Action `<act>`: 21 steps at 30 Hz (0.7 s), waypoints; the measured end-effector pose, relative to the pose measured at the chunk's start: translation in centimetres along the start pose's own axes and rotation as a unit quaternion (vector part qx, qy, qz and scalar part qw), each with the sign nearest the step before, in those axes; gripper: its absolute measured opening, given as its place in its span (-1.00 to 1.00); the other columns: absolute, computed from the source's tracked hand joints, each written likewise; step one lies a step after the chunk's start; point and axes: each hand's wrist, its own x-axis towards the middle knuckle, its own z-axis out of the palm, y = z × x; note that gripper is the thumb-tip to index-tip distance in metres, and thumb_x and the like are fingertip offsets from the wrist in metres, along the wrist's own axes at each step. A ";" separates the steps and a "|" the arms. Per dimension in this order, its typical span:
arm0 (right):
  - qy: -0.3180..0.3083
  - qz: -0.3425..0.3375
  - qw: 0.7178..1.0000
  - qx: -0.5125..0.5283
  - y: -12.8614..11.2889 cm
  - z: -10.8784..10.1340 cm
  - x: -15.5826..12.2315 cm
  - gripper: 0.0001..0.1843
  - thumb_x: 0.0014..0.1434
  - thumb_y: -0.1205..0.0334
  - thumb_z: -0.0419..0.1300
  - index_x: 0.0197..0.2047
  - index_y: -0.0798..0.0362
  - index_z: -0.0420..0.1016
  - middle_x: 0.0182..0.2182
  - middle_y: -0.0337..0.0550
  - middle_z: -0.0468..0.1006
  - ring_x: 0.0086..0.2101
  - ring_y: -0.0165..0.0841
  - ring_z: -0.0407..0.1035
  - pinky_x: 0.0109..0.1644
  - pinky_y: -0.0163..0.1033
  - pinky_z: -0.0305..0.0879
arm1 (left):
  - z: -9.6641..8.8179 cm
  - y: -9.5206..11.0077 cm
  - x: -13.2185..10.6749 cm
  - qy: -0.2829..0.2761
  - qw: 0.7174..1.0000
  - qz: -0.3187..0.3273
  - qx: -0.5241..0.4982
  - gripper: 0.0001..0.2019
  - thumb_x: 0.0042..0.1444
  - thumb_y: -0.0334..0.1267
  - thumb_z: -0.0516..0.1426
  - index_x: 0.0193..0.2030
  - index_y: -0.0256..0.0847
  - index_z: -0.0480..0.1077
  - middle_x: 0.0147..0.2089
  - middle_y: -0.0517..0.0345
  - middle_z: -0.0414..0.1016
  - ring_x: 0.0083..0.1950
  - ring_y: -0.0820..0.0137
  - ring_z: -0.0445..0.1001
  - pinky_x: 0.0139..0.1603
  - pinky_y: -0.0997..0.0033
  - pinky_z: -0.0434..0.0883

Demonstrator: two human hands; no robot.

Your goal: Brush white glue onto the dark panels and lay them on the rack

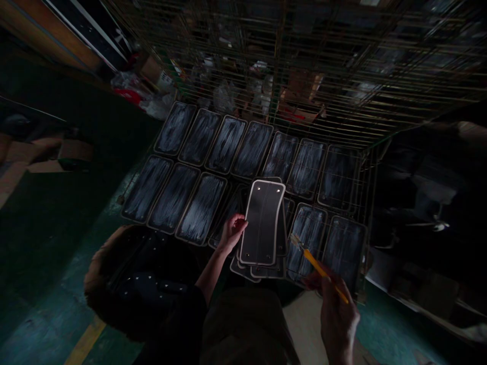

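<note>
My left hand pinches the left edge of a dark rectangular panel with a pale rim, rounded corners and small holes near its corners. This panel is tilted above a small pile of similar panels. In my right hand is a brush with a yellow-orange handle, its whitish bristles pointing up and left, just right of the panel. Around the pile, rows of dark panels lie flat, their faces streaked white, such as one at the front left and one at the back.
A wire mesh cage rises behind the panels, with plastic bags and cardboard inside. At the lower left stands a round-rimmed container with dark pieces. Cardboard boxes lie on the green floor at left.
</note>
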 end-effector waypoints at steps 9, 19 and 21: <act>-0.140 -0.194 0.960 -0.147 -1.9 2.7 7.4 -0.65 0.33 0.05 0.06 0.10 -0.03 0.43 -0.15 -0.13 0.61 -0.26 -0.31 0.54 -0.17 -0.23 0.47 | -0.7 -1.5 -4.8 0.125 0.973 0.034 0.191 -0.72 -0.01 -0.11 0.27 -0.18 -0.15 0.41 -0.35 0.12 0.51 -0.34 0.32 0.50 -0.27 0.38 0.38; -0.195 -0.399 0.859 -0.256 -2.7 10.3 16.8 -0.66 0.37 0.11 0.01 0.14 -0.04 0.40 0.04 -0.18 0.54 -0.07 -0.32 0.49 -0.02 -0.26 0.42 | 0.0 -4.9 -12.5 0.093 0.978 -0.080 0.166 -0.70 0.00 0.00 0.25 -0.27 -0.11 0.31 -0.42 0.15 0.50 -0.52 0.35 0.48 -0.53 0.48 0.28; -0.196 -0.407 0.852 -0.265 -2.2 11.0 17.2 -0.65 0.37 0.11 0.00 0.14 -0.03 0.40 0.04 -0.18 0.53 -0.06 -0.32 0.49 -0.03 -0.26 0.43 | 0.5 -4.8 -12.3 0.077 0.979 -0.106 0.156 -0.71 0.05 0.02 0.21 -0.29 -0.13 0.29 -0.46 0.19 0.48 -0.62 0.42 0.41 -0.58 0.51 0.24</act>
